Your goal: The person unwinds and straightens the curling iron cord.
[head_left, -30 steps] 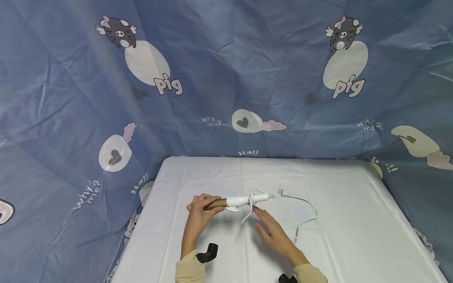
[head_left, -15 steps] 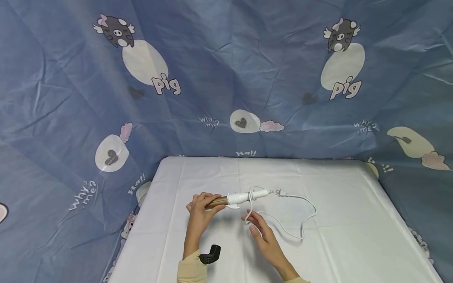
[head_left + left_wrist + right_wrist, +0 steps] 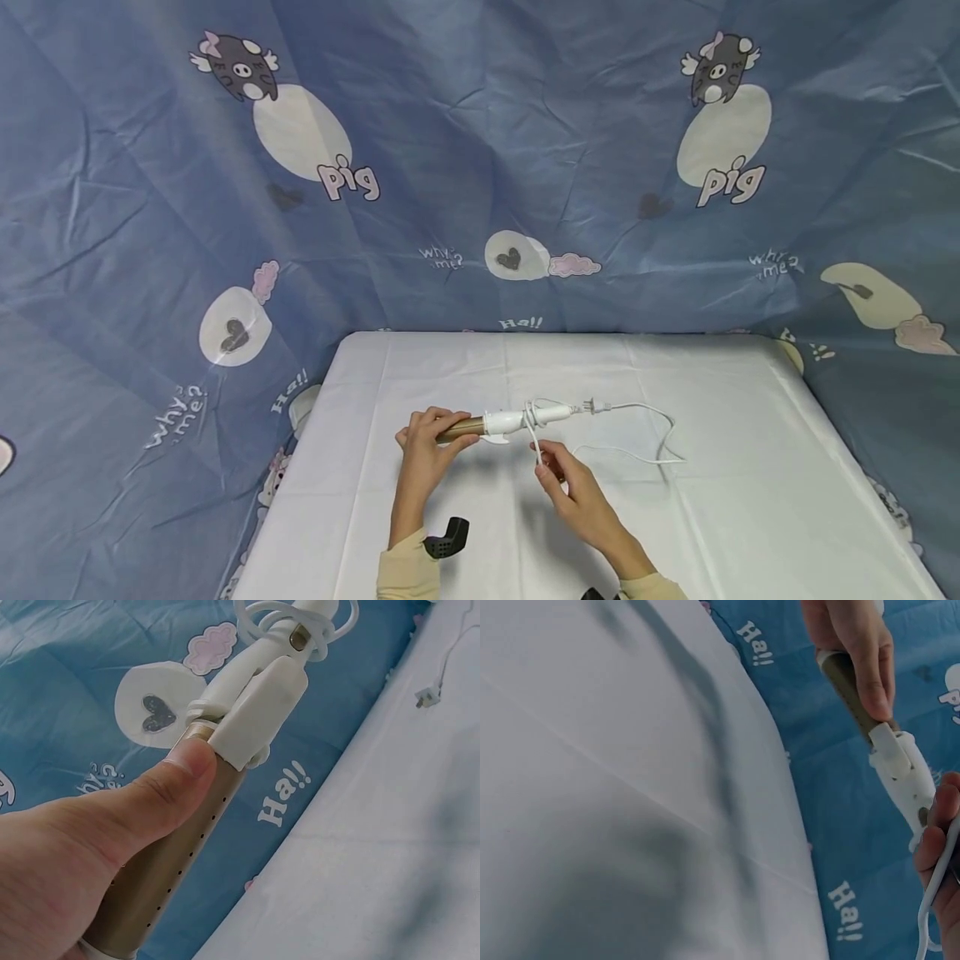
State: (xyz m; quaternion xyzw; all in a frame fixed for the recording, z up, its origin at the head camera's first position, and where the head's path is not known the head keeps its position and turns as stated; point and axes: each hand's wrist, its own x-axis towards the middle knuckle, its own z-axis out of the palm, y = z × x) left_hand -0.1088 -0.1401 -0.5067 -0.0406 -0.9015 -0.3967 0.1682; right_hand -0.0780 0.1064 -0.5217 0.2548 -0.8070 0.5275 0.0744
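My left hand [image 3: 429, 446] grips a curling iron [image 3: 506, 422] by its gold barrel and holds it sideways above the table. In the left wrist view the thumb [image 3: 172, 776] presses along the barrel just below the white clamp lever [image 3: 262, 712]. A white cord [image 3: 322, 641] is looped round the handle. My right hand [image 3: 581, 492], just below the handle, pinches a hanging length of this cord between thumb and fingers. The right wrist view shows the cord [image 3: 934, 892] running down past that hand, which is partly cut off at the edge.
The plug [image 3: 592, 407] is just beyond the handle's end, with the rest of the cord curving away to the right. A white cloth covers the table [image 3: 420, 367]. Behind it and at the sides hangs a blue printed curtain [image 3: 450, 167].
My right hand has come down from beneath the handle and now pinches the cord. The slack cord on the right has shifted. My left hand and the curling iron stay nearly still.
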